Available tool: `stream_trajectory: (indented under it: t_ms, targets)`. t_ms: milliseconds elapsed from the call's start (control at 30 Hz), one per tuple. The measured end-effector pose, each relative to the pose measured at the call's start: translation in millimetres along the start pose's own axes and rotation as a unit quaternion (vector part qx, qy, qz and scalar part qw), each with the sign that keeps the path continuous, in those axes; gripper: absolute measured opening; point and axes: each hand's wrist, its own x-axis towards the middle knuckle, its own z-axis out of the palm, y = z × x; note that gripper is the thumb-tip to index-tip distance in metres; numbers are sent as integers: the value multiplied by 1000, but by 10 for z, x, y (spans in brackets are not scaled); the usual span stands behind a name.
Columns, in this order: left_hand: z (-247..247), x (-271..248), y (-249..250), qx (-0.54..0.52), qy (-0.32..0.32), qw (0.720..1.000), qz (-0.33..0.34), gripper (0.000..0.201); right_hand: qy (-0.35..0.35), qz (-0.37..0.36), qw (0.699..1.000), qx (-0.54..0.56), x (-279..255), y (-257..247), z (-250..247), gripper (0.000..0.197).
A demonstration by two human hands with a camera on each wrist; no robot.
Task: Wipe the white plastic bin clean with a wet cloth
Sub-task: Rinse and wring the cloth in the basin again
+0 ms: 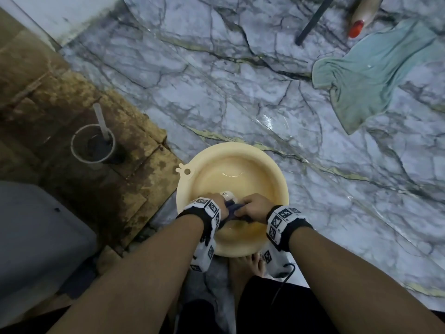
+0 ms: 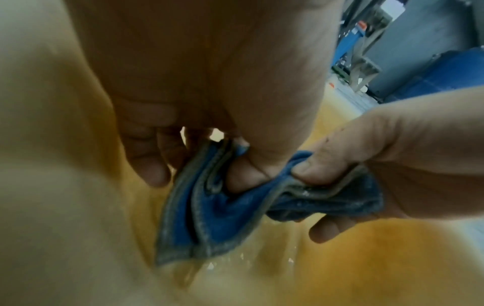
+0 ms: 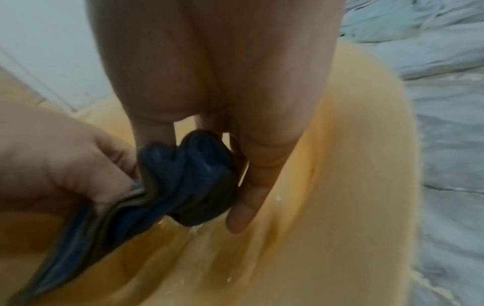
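A round cream plastic basin point(image 1: 277, 174) sits on the floor in front of me, with yellowish water point(image 1: 240, 231) at its bottom. Both hands are inside it, gripping one blue wet cloth point(image 1: 234, 210) between them. My left hand point(image 1: 220, 204) holds the cloth's left end point(image 2: 209, 217), thumb pressed into its folds. The fingers and thumb of my right hand point(image 1: 255, 207) are curled round the bunched right end point(image 3: 193, 186). Water drips from the cloth point(image 2: 188, 271) into the basin point(image 2: 52, 207). The basin wall point(image 3: 353, 165) rises behind my right hand.
The floor point(image 1: 240, 92) is wet grey marble. A crumpled green towel point(image 1: 375, 75) lies at the far right, with a red-capped bottle point(image 1: 358, 20) and a dark pole point(image 1: 313, 20) behind it. A clear cup point(image 1: 92, 147) stands on brown tiles at left. My bare foot point(image 1: 248, 263) is beside the basin.
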Motion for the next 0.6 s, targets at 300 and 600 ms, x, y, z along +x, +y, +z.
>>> stream_trajectory:
  t_ms: [300,600]
  targets:
    - [-266,-243,165,-214,0,976,-46,22,-12,-47,987,154,-310,-152,-244,23]
    - [-242,-501,168,-439,-9,898,-40,14,45,-174,983,-34,-464,-208,-169,51]
